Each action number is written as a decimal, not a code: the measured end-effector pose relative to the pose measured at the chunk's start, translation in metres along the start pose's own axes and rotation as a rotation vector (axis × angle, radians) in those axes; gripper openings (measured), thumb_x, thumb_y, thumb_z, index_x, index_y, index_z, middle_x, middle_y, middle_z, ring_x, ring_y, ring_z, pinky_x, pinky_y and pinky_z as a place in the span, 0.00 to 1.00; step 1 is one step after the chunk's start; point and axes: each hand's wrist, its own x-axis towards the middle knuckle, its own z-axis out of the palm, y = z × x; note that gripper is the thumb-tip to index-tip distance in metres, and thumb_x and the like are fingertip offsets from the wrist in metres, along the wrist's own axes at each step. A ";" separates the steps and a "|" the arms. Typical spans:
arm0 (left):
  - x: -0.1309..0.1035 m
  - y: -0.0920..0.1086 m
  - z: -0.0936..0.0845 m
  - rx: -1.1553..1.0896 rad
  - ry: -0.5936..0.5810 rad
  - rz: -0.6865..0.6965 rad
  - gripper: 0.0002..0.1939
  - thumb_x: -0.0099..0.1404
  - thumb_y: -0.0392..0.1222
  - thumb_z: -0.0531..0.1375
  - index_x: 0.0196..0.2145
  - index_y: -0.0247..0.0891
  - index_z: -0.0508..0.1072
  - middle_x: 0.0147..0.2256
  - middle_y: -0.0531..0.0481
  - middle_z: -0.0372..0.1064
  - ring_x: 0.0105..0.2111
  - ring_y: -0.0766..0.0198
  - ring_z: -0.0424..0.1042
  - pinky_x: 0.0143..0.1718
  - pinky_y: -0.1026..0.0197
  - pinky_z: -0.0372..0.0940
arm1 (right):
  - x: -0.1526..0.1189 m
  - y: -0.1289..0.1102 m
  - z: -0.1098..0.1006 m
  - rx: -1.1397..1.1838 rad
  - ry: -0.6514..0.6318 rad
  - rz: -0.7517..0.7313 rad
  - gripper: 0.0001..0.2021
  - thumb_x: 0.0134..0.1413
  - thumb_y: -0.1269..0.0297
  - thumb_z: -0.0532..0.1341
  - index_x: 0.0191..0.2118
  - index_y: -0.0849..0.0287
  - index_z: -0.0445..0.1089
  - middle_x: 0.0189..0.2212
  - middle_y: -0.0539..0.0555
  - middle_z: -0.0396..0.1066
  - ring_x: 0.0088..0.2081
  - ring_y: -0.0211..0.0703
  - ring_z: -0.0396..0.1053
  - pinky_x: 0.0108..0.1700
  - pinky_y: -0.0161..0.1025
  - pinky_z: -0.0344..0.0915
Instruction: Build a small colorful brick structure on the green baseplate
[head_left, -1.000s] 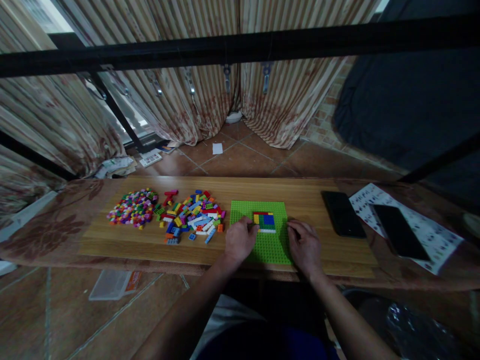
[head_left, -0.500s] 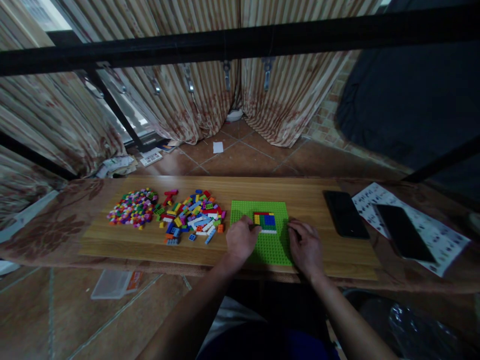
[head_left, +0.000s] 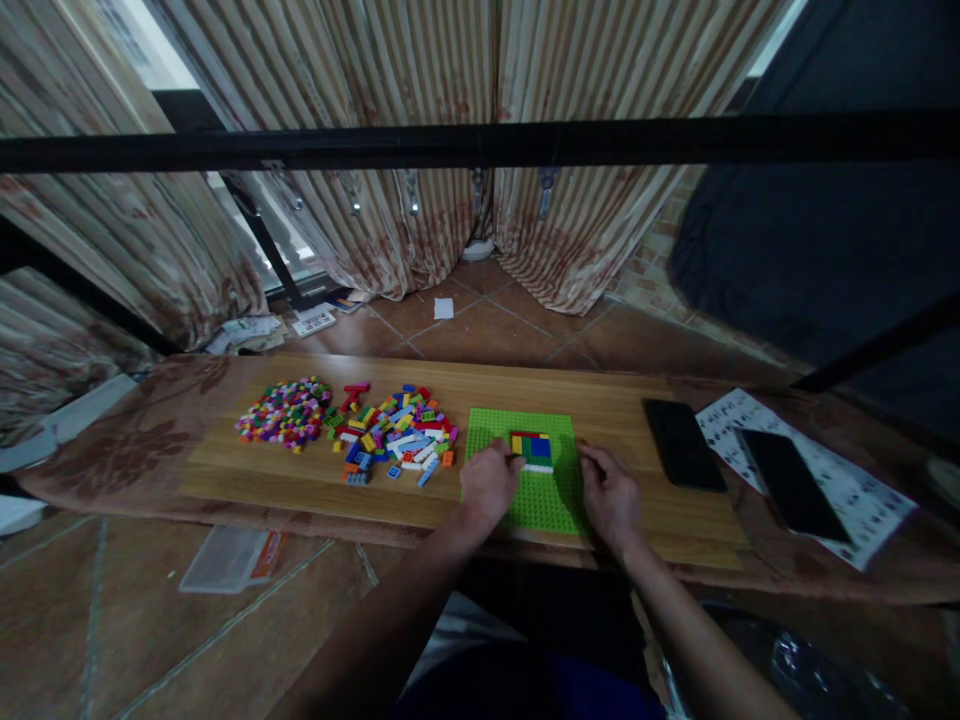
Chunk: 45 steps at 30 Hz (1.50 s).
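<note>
Your left hand [head_left: 489, 482], just right of and below the middle of the frame, lies over the left part of the square, lime-green, studded plastic baseplate [head_left: 547, 505], its fingers curled and the thumb tip at the lower left corner of the low, multicoloured block of plastic bricks [head_left: 532, 452]. You cover part of the baseplate's left edge, and whether you pinch a brick or merely touch the block cannot be told. The block sits on the baseplate's upper middle, with red along its top, yellow at left, green and blue inside and white along its bottom; the seams are too small to count.

Your right hand [head_left: 611, 490] is at the baseplate's right edge, fingers bent inward; its fingertips are too dark to show whether they grip anything. Both forearms run off the bottom of the frame.

Left of centre on the long, light-brown wooden board [head_left: 694, 530] lies a loose heap of mixed-colour plastic bricks [head_left: 405, 440], many overlapping; farther left, a mound of tiny multicoloured plastic pieces [head_left: 285, 412] blurs together. At right, a black, flat, rectangular phone [head_left: 684, 445] lies on the board, and a second dark, silver-edged phone [head_left: 791, 483] hides part of a white printed paper sheet [head_left: 874, 515], its print unreadable
</note>
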 end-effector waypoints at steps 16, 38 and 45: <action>0.038 -0.009 0.024 -0.834 0.101 0.009 0.21 0.73 0.46 0.42 0.55 0.38 0.65 0.55 0.46 0.68 0.53 0.64 0.68 0.53 0.61 0.64 | 0.035 -0.016 0.052 0.799 -0.034 0.437 0.30 0.62 0.42 0.42 0.59 0.56 0.60 0.61 0.62 0.60 0.61 0.47 0.60 0.61 0.54 0.57; -0.034 -0.049 0.014 -0.597 0.250 0.337 0.19 0.68 0.40 0.52 0.56 0.38 0.64 0.57 0.41 0.63 0.57 0.55 0.62 0.59 0.47 0.58 | -0.023 -0.040 0.007 0.362 -0.075 0.245 0.17 0.57 0.53 0.58 0.49 0.55 0.70 0.51 0.58 0.70 0.52 0.50 0.67 0.57 0.56 0.59; -0.083 -0.062 0.018 0.121 0.226 0.523 0.24 0.63 0.40 0.58 0.57 0.41 0.64 0.62 0.38 0.55 0.61 0.44 0.55 0.57 0.36 0.56 | -0.067 -0.049 -0.012 -0.167 -0.250 -0.043 0.16 0.62 0.59 0.53 0.49 0.59 0.71 0.45 0.60 0.70 0.49 0.51 0.65 0.51 0.52 0.65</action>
